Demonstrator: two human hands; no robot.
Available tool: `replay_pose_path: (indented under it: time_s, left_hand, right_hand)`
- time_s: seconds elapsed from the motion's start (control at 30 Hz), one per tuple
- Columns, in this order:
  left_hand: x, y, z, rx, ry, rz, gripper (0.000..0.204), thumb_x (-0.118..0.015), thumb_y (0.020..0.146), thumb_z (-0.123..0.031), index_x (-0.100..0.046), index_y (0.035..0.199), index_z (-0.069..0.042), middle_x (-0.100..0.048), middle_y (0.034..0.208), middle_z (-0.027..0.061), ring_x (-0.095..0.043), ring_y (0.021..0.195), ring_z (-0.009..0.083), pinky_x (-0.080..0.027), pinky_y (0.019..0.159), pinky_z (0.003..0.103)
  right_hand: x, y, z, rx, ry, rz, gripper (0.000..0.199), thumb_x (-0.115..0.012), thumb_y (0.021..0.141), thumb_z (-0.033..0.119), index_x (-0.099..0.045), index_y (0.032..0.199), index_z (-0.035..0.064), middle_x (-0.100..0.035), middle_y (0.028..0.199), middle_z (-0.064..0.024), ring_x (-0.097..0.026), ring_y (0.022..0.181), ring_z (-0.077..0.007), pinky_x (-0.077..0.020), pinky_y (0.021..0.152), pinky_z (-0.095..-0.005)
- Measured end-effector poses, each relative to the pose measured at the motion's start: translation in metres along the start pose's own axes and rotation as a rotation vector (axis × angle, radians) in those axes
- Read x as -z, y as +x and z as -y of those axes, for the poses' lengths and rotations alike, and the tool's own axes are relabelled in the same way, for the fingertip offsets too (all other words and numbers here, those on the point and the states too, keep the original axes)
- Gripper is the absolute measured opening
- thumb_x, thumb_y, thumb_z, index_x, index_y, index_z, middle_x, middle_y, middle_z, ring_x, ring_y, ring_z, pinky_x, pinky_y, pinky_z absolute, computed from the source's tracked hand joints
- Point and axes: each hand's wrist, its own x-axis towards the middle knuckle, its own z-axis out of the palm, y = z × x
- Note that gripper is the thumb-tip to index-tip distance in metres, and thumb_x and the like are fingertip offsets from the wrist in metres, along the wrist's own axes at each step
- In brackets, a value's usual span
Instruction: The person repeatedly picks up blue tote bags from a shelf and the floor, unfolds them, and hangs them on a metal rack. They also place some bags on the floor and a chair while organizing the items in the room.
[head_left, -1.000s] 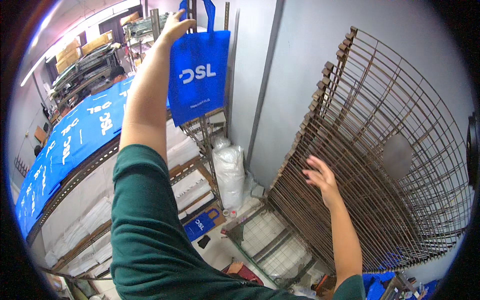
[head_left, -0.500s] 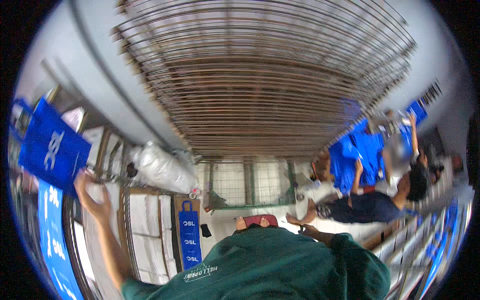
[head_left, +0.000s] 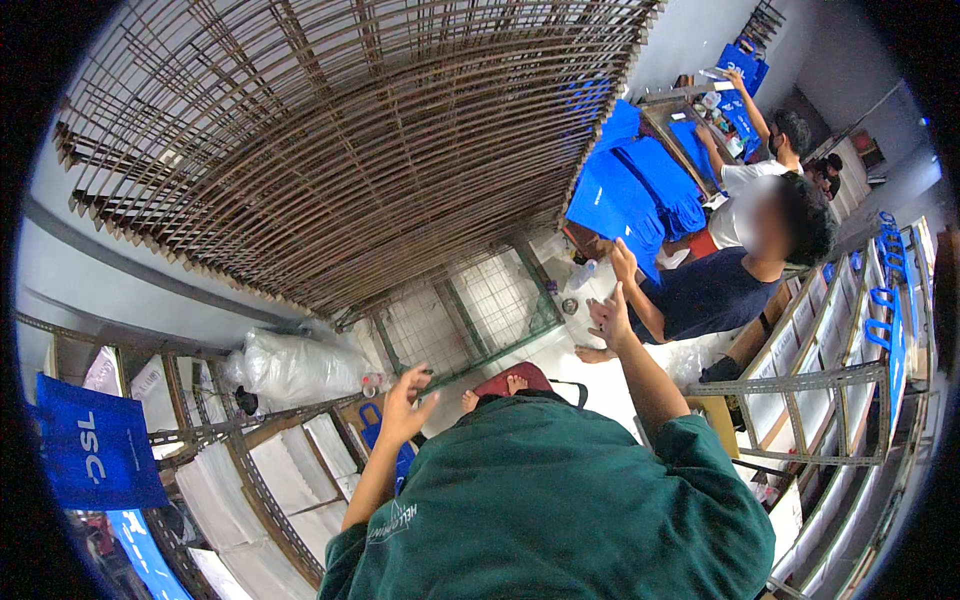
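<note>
My left hand (head_left: 405,405) is raised in front of my body with the fingers apart and nothing in it. Off to the left, a blue tote bag with white lettering (head_left: 95,445) rests at the end of the shelf rack, well away from that hand. My right hand (head_left: 612,318) reaches forward, fingers spread and empty, close to the hand of a co-worker in dark clothes. That co-worker is beside a pile of blue fabric bags (head_left: 620,195) on a table.
A large stack of wire drying racks (head_left: 340,160) tilts up ahead. Shelves with white sheets (head_left: 285,470) stand left, another metal rack (head_left: 800,385) right. A plastic-wrapped bundle (head_left: 300,362) lies at the left wall. Two co-workers occupy the right. A red mat (head_left: 510,380) lies by my feet.
The view has swung to the right. My left hand has come away from the blue tote bag to in front of me. My right hand has risen from near my waist and reached forward.
</note>
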Motion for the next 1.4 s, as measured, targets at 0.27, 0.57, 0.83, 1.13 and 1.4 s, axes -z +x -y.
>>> replay_pose_path:
  time_s: [0.27,0.57,0.83,1.13,1.4]
  left_hand:
    - [-0.086,0.076,-0.005,0.599,-0.446,0.254,0.071,-0.063,0.075,-0.048,-0.039,0.126,-0.007,-0.049,0.117,0.0119,-0.050,0.101,0.0197,-0.042,0.080,0.034]
    - [-0.133,0.096,-0.059,0.450,-0.500,0.493,0.067,-0.065,0.074,-0.047,-0.043,0.121,-0.005,-0.053,0.109,0.0090,-0.052,0.094,0.0175,-0.043,0.079,0.030]
    - [-0.134,0.102,-0.095,-0.002,-0.463,-0.239,0.022,-0.062,0.078,-0.011,-0.057,0.095,0.001,-0.063,0.081,0.0055,-0.058,0.070,0.0113,-0.047,0.062,0.027]
    - [0.061,0.068,-0.194,-0.546,0.120,-0.433,0.012,-0.053,0.072,-0.008,-0.055,0.077,0.002,-0.051,0.070,0.0109,-0.052,0.062,0.0227,-0.041,0.056,0.033]
    - [0.207,-0.002,-0.315,-0.710,-0.043,-0.971,0.011,-0.050,0.073,0.000,-0.056,0.082,0.003,-0.056,0.073,0.0003,-0.048,0.066,0.0068,-0.041,0.058,0.023]
  right_hand:
    - [-0.079,-0.037,-0.017,0.008,0.322,0.151,0.105,-0.040,0.067,0.079,-0.015,0.138,0.0055,-0.025,0.139,-0.0153,-0.028,0.126,-0.0301,-0.0227,0.098,-0.0566]
    - [-0.105,-0.049,-0.025,-0.005,0.426,0.058,0.054,-0.040,0.089,0.048,-0.036,0.127,0.0091,-0.043,0.128,-0.0063,-0.041,0.116,-0.0248,-0.0282,0.098,-0.0506]
    - [-0.171,-0.135,0.012,-0.194,0.208,0.474,0.078,-0.026,0.078,0.072,-0.042,0.124,0.0107,-0.043,0.124,-0.0094,-0.036,0.117,-0.0279,-0.0272,0.094,-0.0530]
    - [-0.190,-0.154,0.095,1.043,-0.621,0.878,0.064,-0.040,0.085,0.056,-0.057,0.103,-0.0035,-0.062,0.088,-0.0121,-0.058,0.078,-0.0197,-0.0454,0.070,-0.0333]
    - [-0.366,-0.142,0.135,0.312,0.188,1.103,0.075,-0.043,0.081,0.061,-0.028,0.135,0.0117,-0.042,0.127,-0.0074,-0.040,0.115,-0.0251,-0.0331,0.097,-0.0435]
